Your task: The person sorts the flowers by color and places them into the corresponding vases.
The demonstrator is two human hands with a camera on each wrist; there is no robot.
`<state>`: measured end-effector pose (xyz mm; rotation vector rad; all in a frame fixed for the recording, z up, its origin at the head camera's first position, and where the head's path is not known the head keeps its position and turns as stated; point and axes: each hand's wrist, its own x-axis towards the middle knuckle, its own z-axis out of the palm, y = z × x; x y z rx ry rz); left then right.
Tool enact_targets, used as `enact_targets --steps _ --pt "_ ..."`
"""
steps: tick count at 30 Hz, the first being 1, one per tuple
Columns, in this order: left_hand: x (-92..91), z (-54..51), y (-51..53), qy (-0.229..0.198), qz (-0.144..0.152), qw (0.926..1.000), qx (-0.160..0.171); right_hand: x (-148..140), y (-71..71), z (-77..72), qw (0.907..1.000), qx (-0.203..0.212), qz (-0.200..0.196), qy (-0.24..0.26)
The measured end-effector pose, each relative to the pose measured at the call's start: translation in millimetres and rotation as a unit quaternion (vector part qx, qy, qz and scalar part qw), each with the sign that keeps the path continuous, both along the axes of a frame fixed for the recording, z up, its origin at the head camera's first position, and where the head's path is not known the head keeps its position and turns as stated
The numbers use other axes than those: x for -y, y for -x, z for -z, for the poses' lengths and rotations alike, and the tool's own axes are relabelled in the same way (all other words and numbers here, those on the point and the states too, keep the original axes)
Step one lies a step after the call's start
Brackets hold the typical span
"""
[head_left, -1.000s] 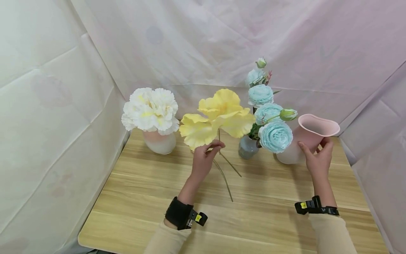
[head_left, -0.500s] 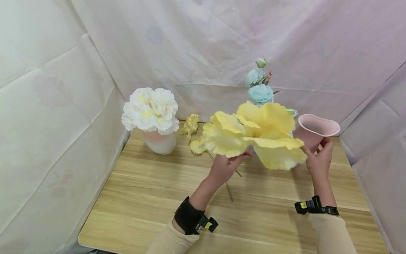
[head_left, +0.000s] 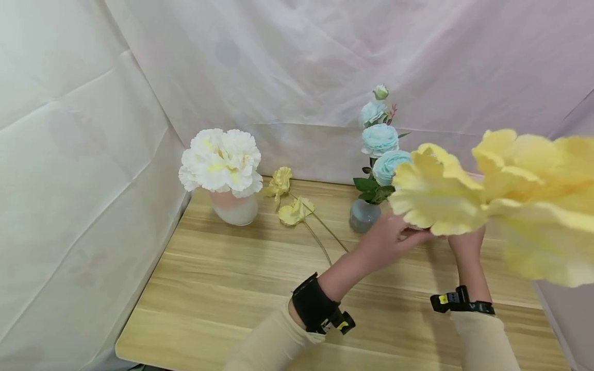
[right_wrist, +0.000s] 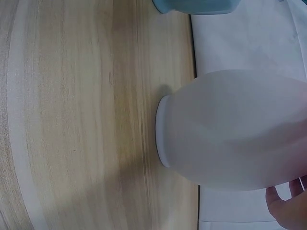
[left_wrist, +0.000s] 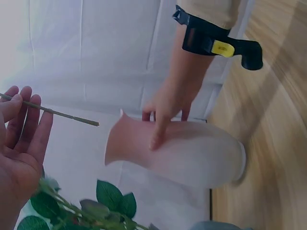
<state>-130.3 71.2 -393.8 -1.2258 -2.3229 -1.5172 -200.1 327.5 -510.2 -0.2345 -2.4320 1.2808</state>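
My left hand (head_left: 390, 239) pinches the thin stem (left_wrist: 74, 117) of a large yellow artificial flower (head_left: 506, 190) between thumb and fingers. In the left wrist view the stem's lower end appears just short of the mouth of a pink-and-white vase (left_wrist: 192, 155). That vase stands upright on the table, and my right hand (left_wrist: 168, 110) holds it around its upper body. The head view has the blossom covering most of the vase and part of my right hand. A few fingertips (right_wrist: 276, 199) show against the vase in the right wrist view.
Left of the vase, a small blue-grey vase (head_left: 364, 216) bears pale blue flowers (head_left: 380, 139). Two smaller yellow flowers (head_left: 294, 211) lie on the wooden table (head_left: 209, 309). A white flower (head_left: 223, 162) fills another pink-and-white vase (head_left: 234, 208) at the left. Cloth (head_left: 301, 62) hangs behind.
My left hand has lifted the large yellow flower off the table and carried it right, over the pink-and-white vase. The two smaller yellow flowers came into sight. My right hand stays at the vase.
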Motion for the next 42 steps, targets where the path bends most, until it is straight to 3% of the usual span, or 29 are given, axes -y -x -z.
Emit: enact_targets --steps 1,2,3,4,6,9,13,18,24,34,36,39,42 --pt "-4.2 -5.0 0.7 0.011 0.001 0.9999 -0.005 14 -6.6 -16.3 0.9994 -0.017 0.01 0.028" --pt "-8.6 -9.3 1.7 0.022 0.002 0.9997 -0.007 13 -4.1 -12.1 0.9992 -0.026 0.027 0.014" --pt "-13.0 -13.4 3.3 0.027 0.003 0.9995 -0.013 12 -3.0 -9.4 0.9976 -0.04 0.037 -0.043" --pt "-17.7 -16.7 4.8 0.03 0.0 0.9993 -0.024 10 -1.3 -8.1 0.997 -0.046 0.04 -0.047" --pt "-26.8 -23.8 8.0 0.043 -0.009 0.9985 -0.033 7 1.3 -4.4 0.9963 -0.064 0.049 -0.028" --pt "-40.9 -32.2 16.0 0.038 -0.016 0.9987 -0.031 5 1.5 -3.1 0.9958 -0.058 0.048 0.051" --pt "-53.9 -42.2 29.7 0.047 -0.028 0.9985 -0.009 4 -0.8 -4.1 0.9898 -0.025 0.044 0.133" --pt "-63.5 -48.4 49.2 0.028 -0.052 0.9982 -0.006 4 0.9 -3.6 0.9887 -0.014 0.047 0.141" --pt "-74.6 -54.7 69.8 0.006 -0.07 0.9975 -0.007 6 2.1 -0.6 0.99 -0.046 0.044 0.126" --pt "-89.7 -50.2 85.6 0.012 -0.095 0.9951 0.021 9 3.2 2.5 0.9917 -0.052 0.039 0.111" --pt "-94.5 -46.8 88.2 0.018 -0.113 0.9927 0.036 10 4.2 4.2 0.9919 -0.052 0.042 0.108" --pt "-99.3 -39.2 90.9 0.029 -0.148 0.9848 0.087 11 5.9 6.5 0.9922 -0.053 0.041 0.105" --pt "-101.2 -31.3 91.5 0.094 -0.206 0.966 0.125 13 5.0 4.7 0.9921 -0.048 0.034 0.111"
